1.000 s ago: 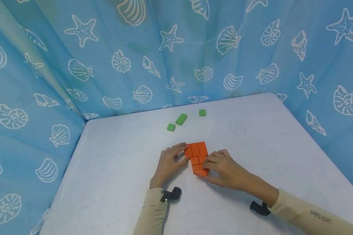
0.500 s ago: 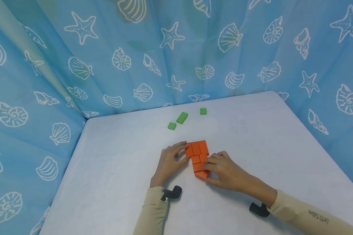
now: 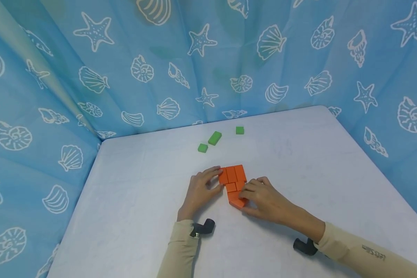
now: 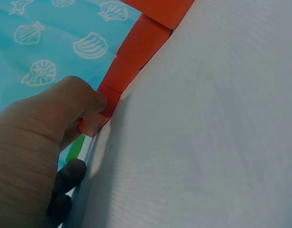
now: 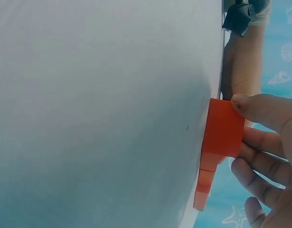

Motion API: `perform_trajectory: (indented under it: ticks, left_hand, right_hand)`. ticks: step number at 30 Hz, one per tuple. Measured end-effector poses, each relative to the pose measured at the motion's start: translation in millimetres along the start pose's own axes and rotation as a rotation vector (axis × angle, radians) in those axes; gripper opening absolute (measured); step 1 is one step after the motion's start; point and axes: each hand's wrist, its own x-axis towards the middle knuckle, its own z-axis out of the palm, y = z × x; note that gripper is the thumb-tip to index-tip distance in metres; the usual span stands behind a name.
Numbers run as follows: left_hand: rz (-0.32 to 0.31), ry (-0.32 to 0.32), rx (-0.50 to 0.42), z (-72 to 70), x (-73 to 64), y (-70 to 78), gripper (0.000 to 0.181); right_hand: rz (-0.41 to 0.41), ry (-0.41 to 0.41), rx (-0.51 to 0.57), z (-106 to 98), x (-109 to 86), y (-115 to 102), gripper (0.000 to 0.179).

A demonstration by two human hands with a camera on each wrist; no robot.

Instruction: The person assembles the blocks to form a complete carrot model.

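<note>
Several orange blocks lie edge to edge as one flat group on the white table, a wider far row above a narrower column. With thumb and fingertips, my left hand pinches the left orange block of the far row. My right hand holds the nearest orange block at the column's near end, fingers over its right part. In the right wrist view, the thumb presses a top corner of that orange block. The left wrist view shows the left thumb against the side of an orange block.
Beyond the orange group lie three green blocks: a small one, a longer one and another small one. A blue shell-print curtain hangs behind the white table.
The nearest orange block was set askew half a second ago and now sits more in line with the column. The right hand shifted it slightly; the left hand keeps its hold.
</note>
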Motion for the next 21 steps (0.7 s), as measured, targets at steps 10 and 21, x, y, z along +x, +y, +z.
perform_trajectory:
  ticks: [10,21]
  left_hand:
    - [-0.004,-0.007,-0.009,0.4,1.2,-2.7,0.048]
    - [0.007,-0.003,-0.013,0.0,0.8,-3.3,0.047]
  right_hand:
    - [0.017,-0.008,0.016,-2,2.6,0,0.034]
    - [0.171,-0.032,0.049,-30,49.2,35,0.033]
